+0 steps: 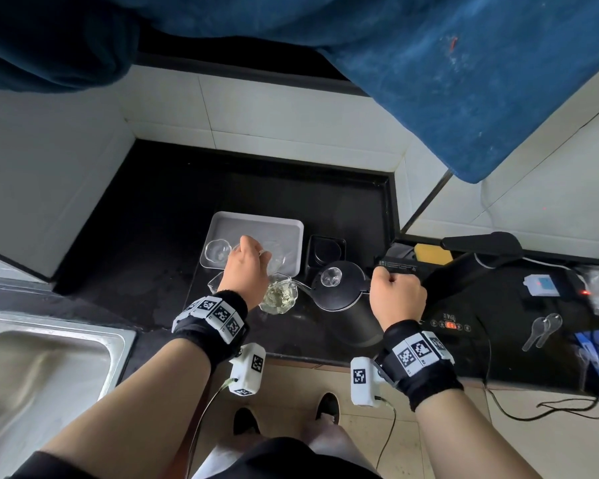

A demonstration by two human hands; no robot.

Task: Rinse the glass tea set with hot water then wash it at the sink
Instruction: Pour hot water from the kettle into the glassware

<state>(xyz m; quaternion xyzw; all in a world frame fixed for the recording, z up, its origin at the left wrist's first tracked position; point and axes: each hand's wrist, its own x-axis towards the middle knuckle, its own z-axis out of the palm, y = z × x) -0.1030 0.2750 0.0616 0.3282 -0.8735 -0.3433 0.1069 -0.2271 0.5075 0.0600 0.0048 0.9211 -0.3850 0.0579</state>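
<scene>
blue cloth (464,81), yellow sponge (433,253), black cable (519,413)

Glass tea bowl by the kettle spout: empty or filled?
Filled, at least partly: the glass tea bowl holds pale yellow-green tea leaves that look wet. How high the liquid stands, cannot tell.

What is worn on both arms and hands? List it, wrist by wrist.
No gloves. Behind the left hand, a black wristband carries white blocks printed with black square markers; a white marker box hangs below it, trailing a thin cable. The right hand has a matching band, box and cable.
</scene>
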